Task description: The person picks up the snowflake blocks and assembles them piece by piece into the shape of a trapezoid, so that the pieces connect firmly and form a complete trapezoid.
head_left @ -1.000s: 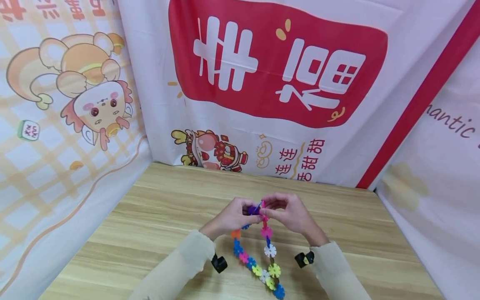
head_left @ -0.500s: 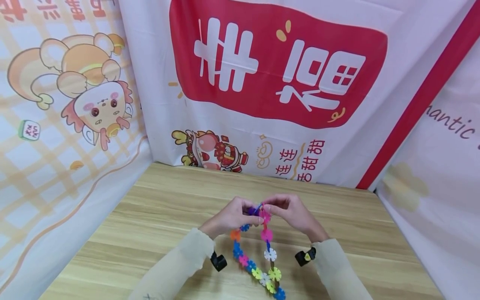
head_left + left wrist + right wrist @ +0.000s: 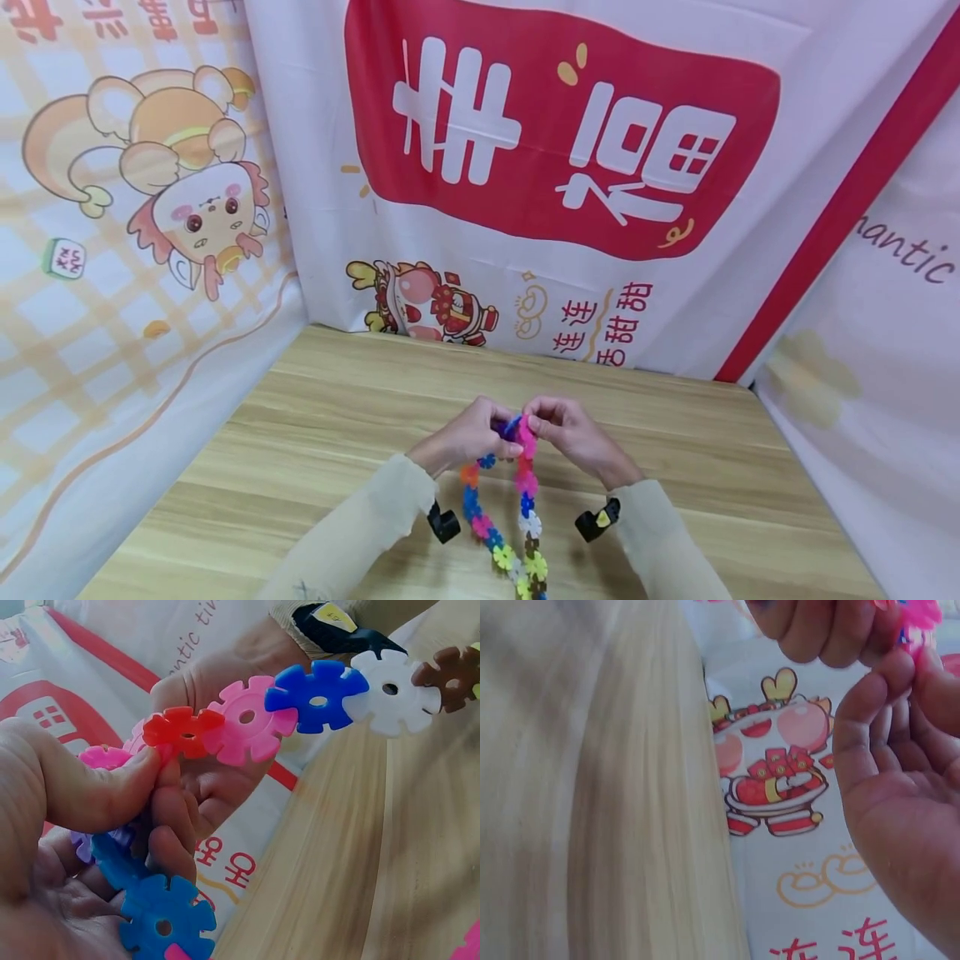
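A chain of slotted, flower-shaped plastic discs (image 3: 503,557) hangs between my hands in two strands that meet low in the head view. My left hand (image 3: 467,435) pinches its top, where purple and blue discs gather. Right beside it, the thumb and fingers of my right hand (image 3: 576,440) pinch a pink disc (image 3: 527,443). In the left wrist view, red (image 3: 180,724), pink (image 3: 251,739), blue (image 3: 300,690) and white (image 3: 375,671) discs run in a linked row. A separate strand shows a blue disc (image 3: 146,907) below my left thumb. Fingers partly hide the joint between the hands.
Under the hands lies a wood-grain table (image 3: 360,392). Printed cloth walls (image 3: 315,167) stand behind it and at both sides. Each wrist carries a small black camera (image 3: 444,523).
Both hands have come down slightly, and the right hand has shifted left. The right strand has swung left, and the chain's lower end now hangs past the bottom of the head view.
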`<state>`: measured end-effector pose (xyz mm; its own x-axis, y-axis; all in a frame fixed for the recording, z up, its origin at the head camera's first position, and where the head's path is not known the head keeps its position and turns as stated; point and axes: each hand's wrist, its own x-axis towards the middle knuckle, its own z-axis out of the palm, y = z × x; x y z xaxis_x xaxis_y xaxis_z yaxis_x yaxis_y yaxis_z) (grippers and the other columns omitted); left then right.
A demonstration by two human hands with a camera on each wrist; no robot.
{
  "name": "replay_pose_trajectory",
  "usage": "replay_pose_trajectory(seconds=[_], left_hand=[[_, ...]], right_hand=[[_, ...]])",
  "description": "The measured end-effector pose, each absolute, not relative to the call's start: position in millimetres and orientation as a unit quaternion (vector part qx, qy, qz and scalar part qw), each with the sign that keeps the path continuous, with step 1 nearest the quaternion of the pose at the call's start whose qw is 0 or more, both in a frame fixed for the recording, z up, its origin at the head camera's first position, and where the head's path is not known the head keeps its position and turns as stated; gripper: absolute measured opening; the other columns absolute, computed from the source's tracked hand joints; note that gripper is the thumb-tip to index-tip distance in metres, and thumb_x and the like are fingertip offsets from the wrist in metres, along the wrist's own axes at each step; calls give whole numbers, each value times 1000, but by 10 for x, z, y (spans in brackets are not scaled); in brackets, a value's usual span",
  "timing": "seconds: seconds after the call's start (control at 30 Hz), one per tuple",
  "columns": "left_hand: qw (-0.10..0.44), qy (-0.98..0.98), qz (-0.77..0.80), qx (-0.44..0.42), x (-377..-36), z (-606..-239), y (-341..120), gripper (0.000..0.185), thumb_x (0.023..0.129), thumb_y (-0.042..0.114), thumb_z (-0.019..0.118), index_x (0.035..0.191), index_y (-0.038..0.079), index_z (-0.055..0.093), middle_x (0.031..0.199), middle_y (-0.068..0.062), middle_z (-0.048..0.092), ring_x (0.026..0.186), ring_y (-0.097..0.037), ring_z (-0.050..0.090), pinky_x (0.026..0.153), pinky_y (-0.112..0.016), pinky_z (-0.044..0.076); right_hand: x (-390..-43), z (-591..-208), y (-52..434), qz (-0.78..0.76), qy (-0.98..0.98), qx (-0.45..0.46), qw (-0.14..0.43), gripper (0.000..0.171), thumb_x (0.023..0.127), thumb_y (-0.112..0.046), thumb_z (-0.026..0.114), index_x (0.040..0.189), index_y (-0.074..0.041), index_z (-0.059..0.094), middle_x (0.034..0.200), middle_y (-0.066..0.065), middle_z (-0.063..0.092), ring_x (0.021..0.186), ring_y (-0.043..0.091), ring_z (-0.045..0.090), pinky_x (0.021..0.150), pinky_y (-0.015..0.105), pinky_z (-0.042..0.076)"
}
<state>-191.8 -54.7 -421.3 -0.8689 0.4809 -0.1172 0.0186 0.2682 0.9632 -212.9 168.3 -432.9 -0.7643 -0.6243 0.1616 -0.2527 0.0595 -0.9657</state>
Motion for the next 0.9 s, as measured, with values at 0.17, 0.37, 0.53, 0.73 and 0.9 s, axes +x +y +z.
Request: replay_pose_trajectory(seconds=[0.17, 0.37, 0.53, 0.73, 0.9], left_hand=[[199, 778, 581, 134, -1927, -4155, -569, 14, 92, 3, 79, 106, 7, 79, 97, -8, 76, 83, -19, 69, 78, -31, 60], [197, 781, 582, 112, -1951, -4124, -610, 20, 91, 0, 79, 110, 5, 78, 101, -9, 76, 87, -21, 71, 83, -33, 62], [206, 780, 580, 116, -1951, -4126, -622, 18, 90, -2, 79, 107, 4, 78, 101, -9, 77, 88, -21, 72, 84, -34, 64], [200, 783, 579, 105, -1961, -4118, -648, 15, 92, 0, 77, 106, 6, 78, 102, -9, 76, 89, -22, 71, 89, -41, 63], [209, 783, 572, 124, -1963, -4131, -661, 18, 92, -1, 78, 107, 7, 79, 104, -8, 77, 90, -22, 71, 86, -36, 64]], right_hand=[[-2083, -4321, 1569, -654, 687, -274, 158, 16, 110, -11, 56, 104, 2, 64, 94, -2, 68, 85, 8, 64, 80, 21, 56], [-2032, -4291, 1456, -710, 634, -239, 191, 17, 111, -6, 51, 103, -8, 66, 95, -4, 70, 87, 6, 68, 82, 19, 60], [-2039, -4272, 1445, -685, 656, -262, 177, 15, 110, -4, 51, 102, -4, 63, 93, -4, 68, 82, 5, 64, 76, 18, 57], [-2033, -4291, 1402, -714, 635, -225, 190, 19, 111, -6, 50, 100, -9, 66, 92, -3, 66, 83, 7, 65, 78, 19, 58], [-2024, -4296, 1405, -704, 642, -239, 186, 20, 109, -1, 50, 99, -8, 65, 92, -3, 67, 81, 6, 65, 77, 18, 58]])
